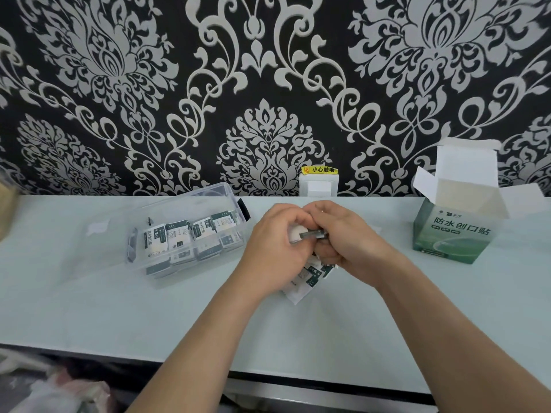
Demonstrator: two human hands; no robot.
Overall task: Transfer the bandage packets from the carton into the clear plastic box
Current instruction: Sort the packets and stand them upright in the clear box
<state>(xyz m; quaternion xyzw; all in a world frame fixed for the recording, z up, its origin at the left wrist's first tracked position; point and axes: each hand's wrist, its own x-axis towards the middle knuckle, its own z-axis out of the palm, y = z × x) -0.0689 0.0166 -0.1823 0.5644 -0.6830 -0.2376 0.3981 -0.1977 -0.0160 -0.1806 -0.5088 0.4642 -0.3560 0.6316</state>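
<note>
Head view shows a bunch of bandage packets, white with dark green print, gripped between both hands above the middle of the pale tabletop. The left hand is curled around the bunch from the left, fingers closed over its top, and the right hand is clenched on it from the right, so the two hands meet; the lower ends of the packets hang out beneath them, close to the tabletop, though I cannot tell whether they touch it. To the left of the hands lies the clear plastic box, open at the top and set at a slant, with more packets of the same kind standing in rows inside it. Well apart to the right stands the carton, green with white characters on its front, its white top flaps folded open and upright. Behind the hands, where the tabletop meets the wall, a white wall socket carries a yellow warning label. The wall is covered in black wallpaper with a large pale ornamental pattern.
</note>
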